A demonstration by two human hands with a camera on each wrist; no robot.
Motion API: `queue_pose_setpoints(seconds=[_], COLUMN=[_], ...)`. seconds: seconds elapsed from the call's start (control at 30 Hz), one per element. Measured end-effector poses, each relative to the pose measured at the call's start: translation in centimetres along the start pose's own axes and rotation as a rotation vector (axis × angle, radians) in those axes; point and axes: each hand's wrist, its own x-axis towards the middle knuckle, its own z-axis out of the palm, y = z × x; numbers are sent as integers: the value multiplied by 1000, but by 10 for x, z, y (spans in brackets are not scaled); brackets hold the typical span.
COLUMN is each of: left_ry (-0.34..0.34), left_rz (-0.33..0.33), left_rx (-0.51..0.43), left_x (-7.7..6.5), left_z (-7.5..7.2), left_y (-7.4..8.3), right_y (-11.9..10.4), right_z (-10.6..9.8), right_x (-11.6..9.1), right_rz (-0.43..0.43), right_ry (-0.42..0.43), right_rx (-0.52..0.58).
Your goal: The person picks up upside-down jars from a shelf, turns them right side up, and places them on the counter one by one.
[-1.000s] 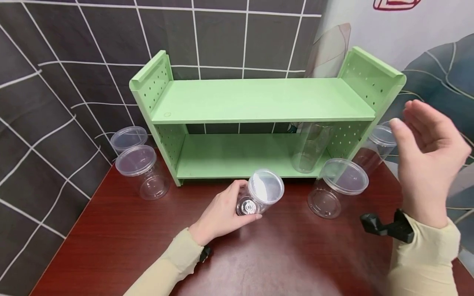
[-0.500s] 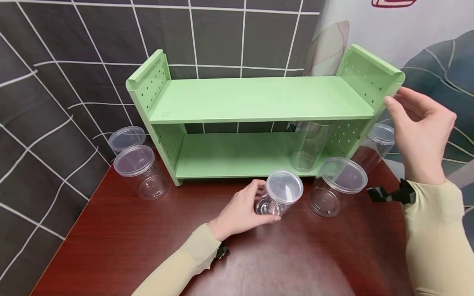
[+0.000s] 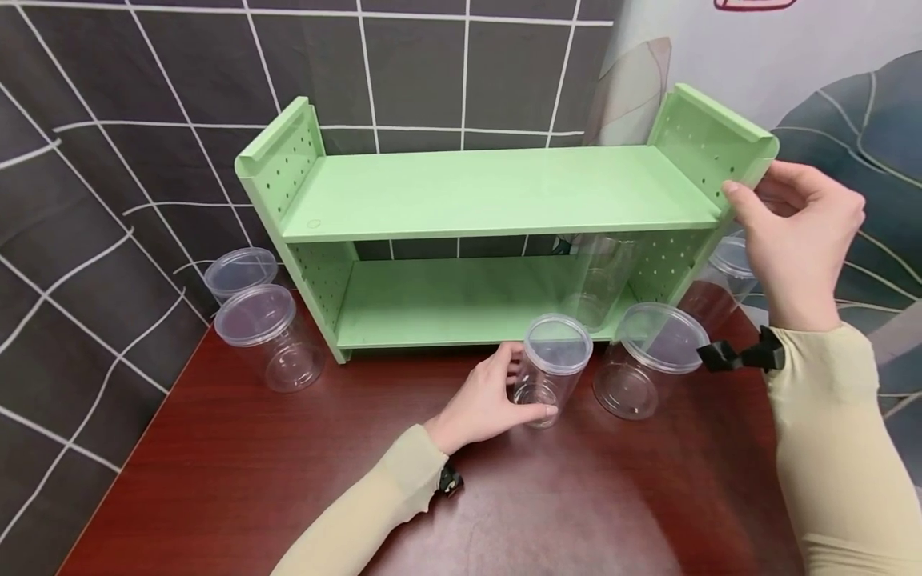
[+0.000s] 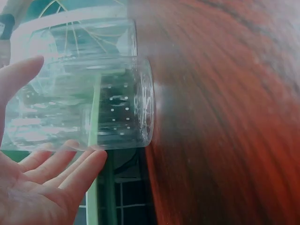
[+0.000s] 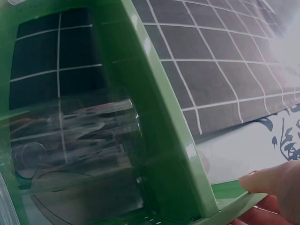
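Note:
A lidded clear plastic jar [image 3: 558, 344] stands upright on the tabletop in front of the green shelf rack [image 3: 461, 192]. My left hand [image 3: 490, 400] holds it from the left, thumb across the near side and fingers behind. In the left wrist view the jar [image 4: 112, 103] shows between thumb and fingertips, its base by the wood. At the upper right my right hand [image 3: 803, 228] grips the rack's side panel, thumb on the inner face and the other fingers outside. The right wrist view shows that thumb [image 5: 267, 183] over the green edge.
On the table's left are two lidded jars, a near one [image 3: 288, 352] and a far one [image 3: 241, 272]. Another wide jar [image 3: 634, 376] stands right of the held one. One tall jar [image 3: 601, 280] is on the lower shelf; another [image 3: 720, 280] stands beyond the rack's right side.
My left hand has carried the jar rightward, and it now stands straighter. From raised in the air, my right hand has moved left onto the rack's right panel.

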Motion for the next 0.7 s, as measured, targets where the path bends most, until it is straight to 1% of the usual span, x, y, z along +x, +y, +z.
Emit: queue_pose_setpoints(seconds=[0.17,0.3,0.47,0.6,0.7], left_ry=[-19,-39,-44,-48,-29], left_rz=[6,6,31,47,64], left_rx=[-17,-24,-27,-22,-59], left_x=[1,1,4,6,8], left_z=[4,8,12,11,5], left_y=[2,4,3,2,3], right_y=[-2,-7,-13,-14,-12], right_z=[1,2,3,3,2], right_x=[1,-3,-7,-8,-6], right_rz=[-43,-39,-37,-36,-41], right_ry=[21,37,45,44,45], right_rx=[-51,-91,-117,-122,-129])
